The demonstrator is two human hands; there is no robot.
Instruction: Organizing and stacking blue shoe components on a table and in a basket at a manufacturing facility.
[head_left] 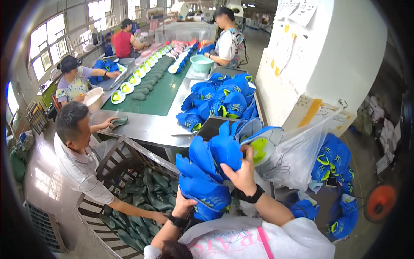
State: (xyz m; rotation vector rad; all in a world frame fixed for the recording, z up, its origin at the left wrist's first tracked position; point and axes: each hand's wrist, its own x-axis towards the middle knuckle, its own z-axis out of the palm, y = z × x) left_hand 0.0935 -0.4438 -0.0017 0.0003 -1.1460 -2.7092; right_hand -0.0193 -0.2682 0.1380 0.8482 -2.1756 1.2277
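Observation:
A nested stack of blue shoe uppers [204,175] with lime-green linings is held up in front of me. My left hand [184,203] is wrapped round the stack's lower left side. Higher up and to the right, my right hand [242,172] grips more of these uppers, its thumb pressed on the blue outer side. Just beyond that hand, a grey-white edge and a lime lining [258,149] show on the farthest upper. Past the stack, a tray [212,126] on the bench corner holds a heap of similar blue uppers [220,100].
A slatted crate [113,166] of dark green shoe lasts [144,203] stands left, with a co-worker [79,151] reaching in. Beyond runs a green conveyor [168,93] with shoe parts and other workers. At right are a plastic bag [297,151], more uppers [334,155] and a white cabinet [319,56].

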